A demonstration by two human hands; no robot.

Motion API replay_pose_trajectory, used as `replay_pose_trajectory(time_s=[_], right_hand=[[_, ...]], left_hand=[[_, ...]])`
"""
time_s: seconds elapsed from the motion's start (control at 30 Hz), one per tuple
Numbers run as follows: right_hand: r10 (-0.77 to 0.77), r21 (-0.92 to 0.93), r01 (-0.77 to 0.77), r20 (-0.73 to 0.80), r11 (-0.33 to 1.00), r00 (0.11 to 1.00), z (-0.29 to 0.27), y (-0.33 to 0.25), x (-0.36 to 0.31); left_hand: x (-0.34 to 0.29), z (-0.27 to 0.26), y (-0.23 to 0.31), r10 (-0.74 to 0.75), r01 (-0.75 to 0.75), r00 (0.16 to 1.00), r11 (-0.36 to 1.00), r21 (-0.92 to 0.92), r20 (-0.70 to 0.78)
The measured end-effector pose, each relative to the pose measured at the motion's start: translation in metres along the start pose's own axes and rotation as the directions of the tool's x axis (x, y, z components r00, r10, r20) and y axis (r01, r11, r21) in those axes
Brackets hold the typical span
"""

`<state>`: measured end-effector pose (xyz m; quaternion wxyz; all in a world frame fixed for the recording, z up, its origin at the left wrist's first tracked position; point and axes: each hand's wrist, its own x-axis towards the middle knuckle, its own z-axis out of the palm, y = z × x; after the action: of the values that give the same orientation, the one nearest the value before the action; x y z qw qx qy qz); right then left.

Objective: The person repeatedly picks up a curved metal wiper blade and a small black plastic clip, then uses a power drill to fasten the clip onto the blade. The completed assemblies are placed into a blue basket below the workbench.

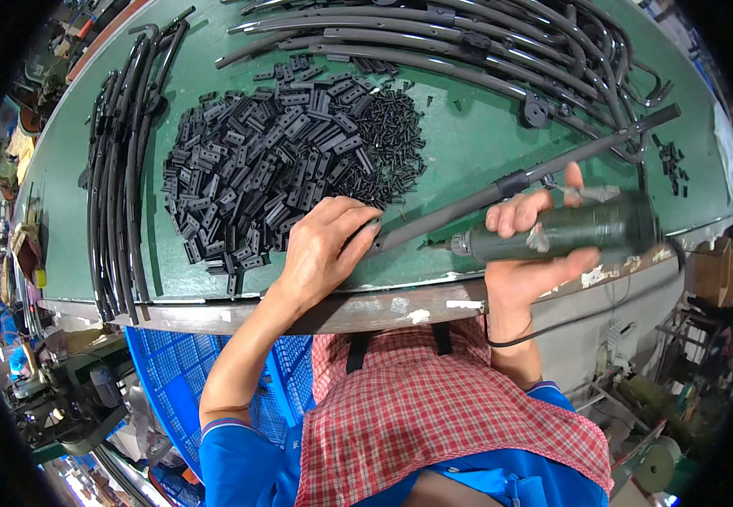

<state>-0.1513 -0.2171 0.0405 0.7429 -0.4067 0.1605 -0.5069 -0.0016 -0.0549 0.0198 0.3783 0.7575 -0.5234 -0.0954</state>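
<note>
Tube (447, 213) is lying slantwise over the green table (476, 127), near end in my left hand (324, 245), far end reaching the bent tubes (434, 61) at upper right. I'm reading it as stiff, fairly light metal: hard to break, but smooth enough to roll under a loose grip. I'm rating the near end as a good hold, the collar (514, 182) partway along as backup against twist.

Left: fingers and thumb are clamping the tube's near end, back of hand facing up, forearm slanting in from lower left. Right hand (518, 279): fingers are wrapping the green power driver (590, 226), thumb lying along its near side; some blur there. Bit (434, 244) is pointing left, just beside the tube; can't tell its height. I'm judging the driver heavier, best held around its thick body.
</note>
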Motion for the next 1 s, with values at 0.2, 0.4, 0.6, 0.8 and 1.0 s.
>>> replay_pose_trajectory(time_s=[0.2, 0.4, 0.6, 0.8, 1.0], right_hand=[[-0.112, -0.049, 0.115, 0.068, 0.992, 0.991, 0.013, 0.004, -0.012], [-0.060, 0.341, 0.005, 0.153, 0.940, 0.986, 0.028, -0.024, -0.001], [-0.050, 0.381, -0.086, 0.334, 0.920, 0.941, 0.054, -0.024, 0.004], [-0.030, 0.367, -0.113, 0.363, 0.923, 0.931, 0.063, -0.018, 0.005], [-0.055, 0.347, -0.089, 0.386, 0.934, 0.921, 0.070, -0.016, 0.007]], left_hand=[[0.000, -0.004, -0.002, 0.027, -0.029, 0.999, 0.998, -0.059, -0.038], [-0.008, -0.014, -0.004, 0.314, -0.323, 0.946, 0.938, -0.125, -0.088], [-0.002, -0.013, -0.005, 0.314, -0.315, 0.949, 0.932, -0.177, -0.036], [-0.008, -0.007, -0.017, 0.263, -0.234, 0.965, 0.849, -0.473, -0.004], [-0.007, -0.012, -0.012, 0.215, -0.188, 0.977, 0.855, -0.483, 0.001]])
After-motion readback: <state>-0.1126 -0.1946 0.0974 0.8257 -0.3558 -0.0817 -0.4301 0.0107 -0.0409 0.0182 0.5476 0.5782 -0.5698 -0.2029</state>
